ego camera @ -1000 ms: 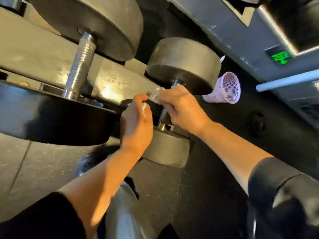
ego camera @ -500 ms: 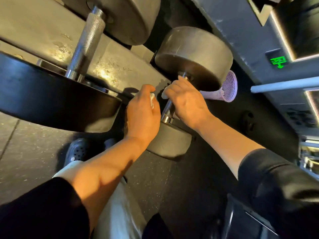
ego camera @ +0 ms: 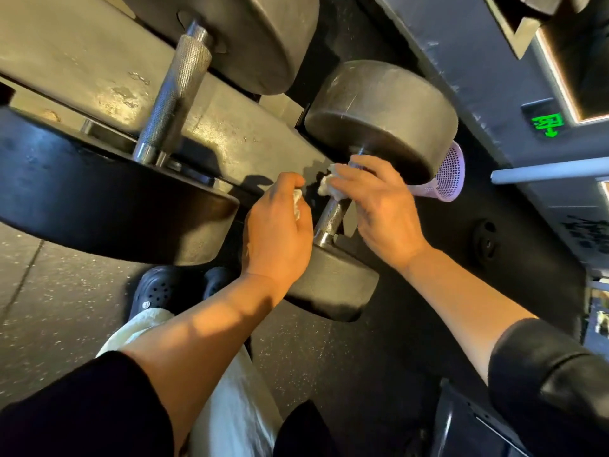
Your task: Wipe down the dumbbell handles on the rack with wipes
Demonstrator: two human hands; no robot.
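Your right hand [ego camera: 379,206] curls over the upper end of a small dumbbell's knurled handle [ego camera: 331,216], pressing a crumpled white wipe [ego camera: 328,186] against the metal just under your fingertips. Your left hand [ego camera: 278,235] sits just beside it, across the bare lower stretch of that handle, fingers closed around a second wadded wipe [ego camera: 297,202] that shows white at the thumb. The small dumbbell [ego camera: 382,110] lies on the grey rack [ego camera: 99,67], one rubber head beyond your right hand and the other below your left wrist. Left of your left hand a larger dumbbell [ego camera: 108,206] rests on the same rack, its long steel handle [ego camera: 173,94] bare. Beyond your right hand, partly behind the dumbbell's far head, a lilac mesh basket [ego camera: 449,173] shows. Below your left forearm, dark perforated clogs [ego camera: 161,288] stand on the speckled floor [ego camera: 49,308].
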